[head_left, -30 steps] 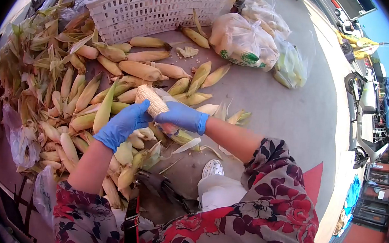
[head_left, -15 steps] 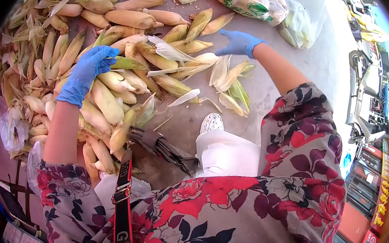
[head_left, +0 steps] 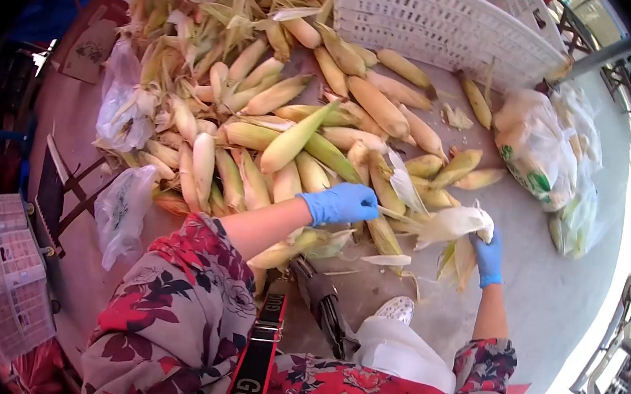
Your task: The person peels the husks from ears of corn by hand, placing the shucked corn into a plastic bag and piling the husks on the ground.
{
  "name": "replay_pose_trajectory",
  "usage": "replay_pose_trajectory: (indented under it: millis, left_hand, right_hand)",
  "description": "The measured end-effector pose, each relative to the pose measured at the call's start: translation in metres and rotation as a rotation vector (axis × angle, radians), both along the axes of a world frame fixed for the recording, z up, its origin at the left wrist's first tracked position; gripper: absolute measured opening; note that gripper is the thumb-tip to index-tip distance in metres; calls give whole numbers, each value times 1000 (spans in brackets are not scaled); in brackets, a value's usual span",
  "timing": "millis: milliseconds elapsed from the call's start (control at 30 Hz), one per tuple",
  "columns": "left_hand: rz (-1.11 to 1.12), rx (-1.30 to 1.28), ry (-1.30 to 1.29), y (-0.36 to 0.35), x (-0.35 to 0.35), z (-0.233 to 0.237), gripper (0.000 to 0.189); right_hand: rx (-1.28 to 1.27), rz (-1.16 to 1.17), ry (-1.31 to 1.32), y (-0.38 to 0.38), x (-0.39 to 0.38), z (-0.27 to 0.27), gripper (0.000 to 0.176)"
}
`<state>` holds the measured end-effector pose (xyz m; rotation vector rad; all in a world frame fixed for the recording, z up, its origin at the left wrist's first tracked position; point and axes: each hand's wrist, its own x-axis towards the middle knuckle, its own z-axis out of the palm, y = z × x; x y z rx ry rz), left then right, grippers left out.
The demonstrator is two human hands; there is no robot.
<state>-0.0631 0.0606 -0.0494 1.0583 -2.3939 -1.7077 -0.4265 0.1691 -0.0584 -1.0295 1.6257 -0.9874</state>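
Note:
My left hand (head_left: 342, 204), in a blue glove, is closed over the front of the corn pile. What its fingers hold is hidden; the end of a green-husked ear (head_left: 332, 157) lies just above them, and a thin husk strip runs rightward beside them. My right hand (head_left: 488, 257), also blue-gloved, is closed on the right end of a pale husk (head_left: 451, 225), which stretches left toward my left hand. Husked and partly husked ears (head_left: 377, 106) lie all around and beyond my left hand. Loose husks (head_left: 459, 263) lie on the floor below the held one.
A white plastic crate (head_left: 441, 27) stands behind the pile. Filled plastic bags (head_left: 540, 144) are at right, with an empty-looking bag (head_left: 120, 211) at left. A dark strapped bag (head_left: 320, 297) hangs in front of me. Stacked pink crates (head_left: 6, 272) stand far left.
The view has turned, showing more of the crate. My right hand, earlier spread and empty, is now closed on the pale husk. My left hand has moved toward the pile's right front.

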Motion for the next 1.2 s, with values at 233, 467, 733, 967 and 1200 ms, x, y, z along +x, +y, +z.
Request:
replay_pose_trajectory:
  millis: [233, 467, 733, 967, 1200]
  left_hand:
    - [148, 83, -58, -1, -11, 5, 63]
    - [239, 501, 606, 1, 25, 57, 61]
    - [987, 167, 455, -105, 296, 161, 47]
    - [904, -465, -1034, -27, 504, 82, 101]
    - [1033, 130, -1264, 155, 537, -43, 44]
  right_hand:
    - [124, 1050, 1007, -47, 127, -16, 41]
    - [145, 836, 13, -107, 206, 122, 57]
    - [267, 647, -371, -131, 235, 122, 45]
    - [495, 776, -178, -104, 278, 83, 35]
    - [575, 831, -98, -105, 300, 66, 33]
